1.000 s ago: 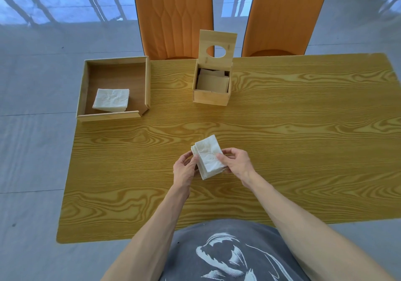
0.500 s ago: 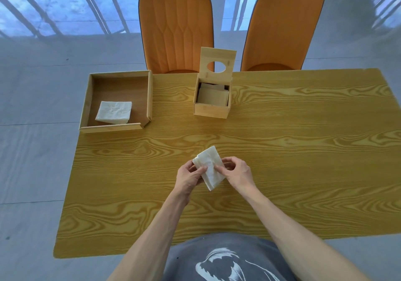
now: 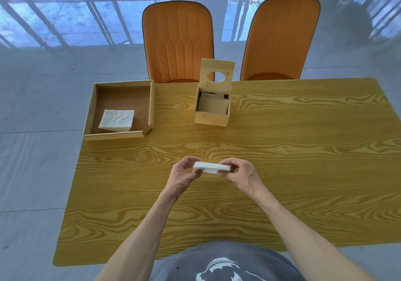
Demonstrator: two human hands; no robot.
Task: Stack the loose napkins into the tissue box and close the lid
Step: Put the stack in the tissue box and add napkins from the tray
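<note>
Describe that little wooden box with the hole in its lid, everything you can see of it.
The tissue box is a small cube of pale wood standing on the far half of the table, in front of two orange chairs. Its hinged lid, pierced by an oval hole, stands upright at the back, so the box is open. Inside lie flat tan sheets, slightly askew. Neither hand touches it.

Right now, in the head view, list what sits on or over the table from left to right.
tray holding a napkin stack → left hand → held napkins → right hand. The tissue box, lid up, overlaps the hands' span farther back, so it is left out.
</note>
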